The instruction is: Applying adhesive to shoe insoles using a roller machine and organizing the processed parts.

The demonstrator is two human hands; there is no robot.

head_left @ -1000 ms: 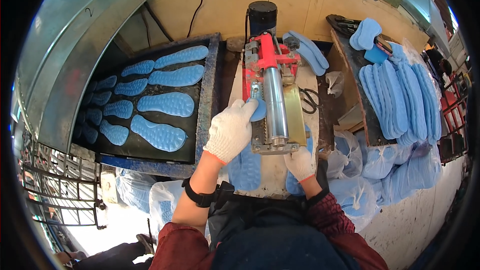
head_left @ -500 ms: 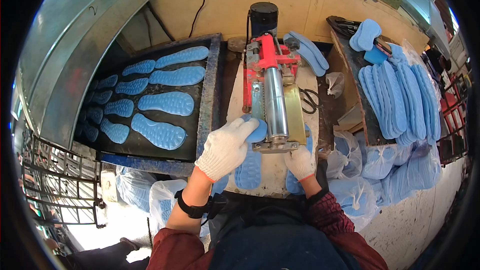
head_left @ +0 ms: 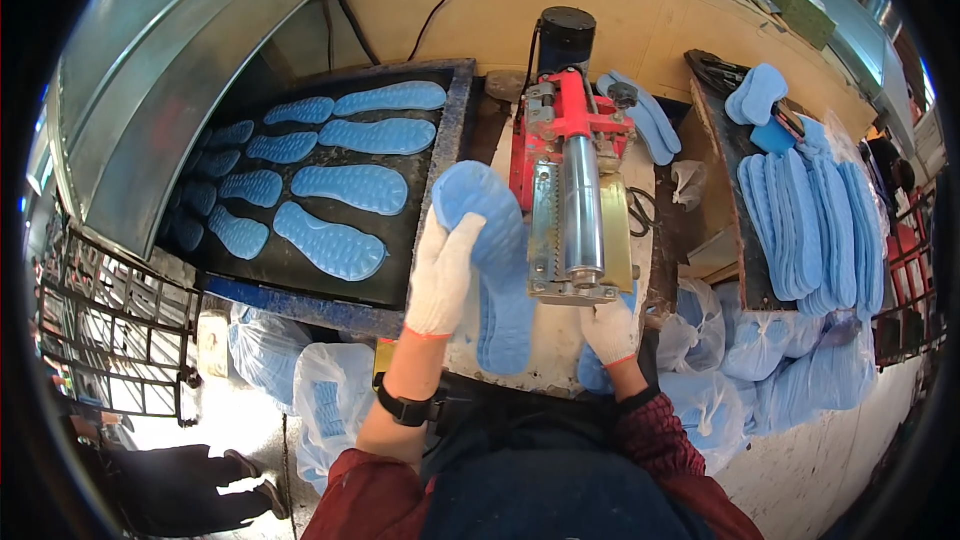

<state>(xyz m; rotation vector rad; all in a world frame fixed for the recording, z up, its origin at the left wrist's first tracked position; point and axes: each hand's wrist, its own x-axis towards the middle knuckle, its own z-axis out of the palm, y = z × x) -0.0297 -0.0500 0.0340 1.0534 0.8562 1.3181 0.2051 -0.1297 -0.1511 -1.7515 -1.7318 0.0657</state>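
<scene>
A blue dimpled insole (head_left: 485, 202) is raised in my left hand (head_left: 438, 285), with the gloved fingers closed on its edge, just left of the roller machine (head_left: 582, 215). That machine has a red frame, a shiny metal roller and a black motor on top. Below the held insole, more blue insoles (head_left: 503, 332) lie on the pale worktop. My right hand (head_left: 608, 332), also gloved, is at the machine's front right corner. Its fingertips are hidden behind the metal end plate. Blue material (head_left: 592, 370) shows beside and below this hand.
On the left, a dark tray with a blue rim (head_left: 440, 140) bears several blue insoles in rows. Stacked insoles (head_left: 780, 230) cover a board at the right. Plastic bags of insoles (head_left: 700, 400) lie below. Two insoles (head_left: 650, 125) rest behind the machine.
My left hand has moved left, away from the roller, lifting the insole so that more of it shows. My right hand stays at the machine's front corner. The whole view has shifted slightly.
</scene>
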